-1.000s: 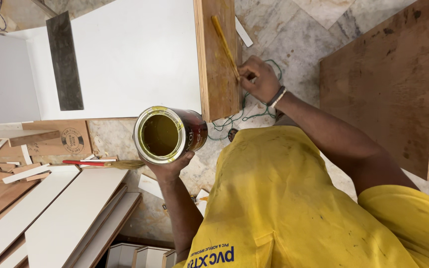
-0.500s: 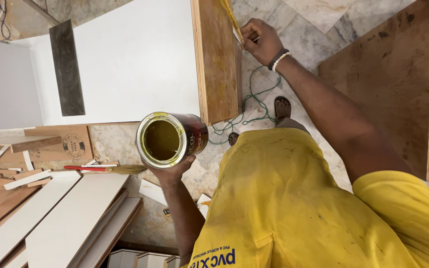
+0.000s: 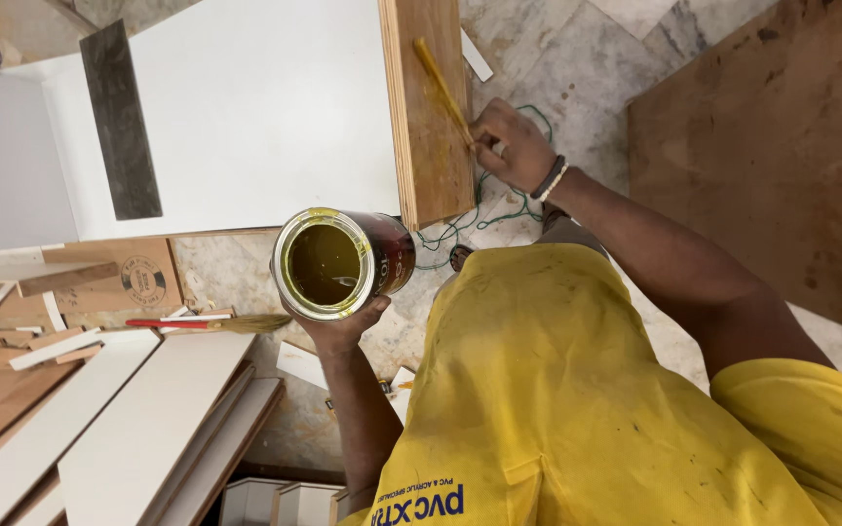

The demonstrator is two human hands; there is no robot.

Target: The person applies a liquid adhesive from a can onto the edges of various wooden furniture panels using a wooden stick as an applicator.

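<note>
An open tin [image 3: 341,263] of yellowish adhesive is being cradled from below by the left hand [image 3: 338,326], whose fingers are curled up around its base; it is being held tipped on its side in the air, mouth towards the camera, over the marble floor [image 3: 557,58] and just beside the near end of a plywood strip [image 3: 431,107]. The likeliest trouble is being set up here: with the tin tilted this far and held only at the bottom, its contents could be spilled over the rim. Farther out, a brush [image 3: 443,90] is being pinched in the closed right hand [image 3: 509,146], and its bristled end is being laid on the strip. Adhesive could be carried past the edge onto the white laminate sheet [image 3: 265,107] touching the strip. A green cord [image 3: 479,219] lying by the strip could be snagged.
</note>
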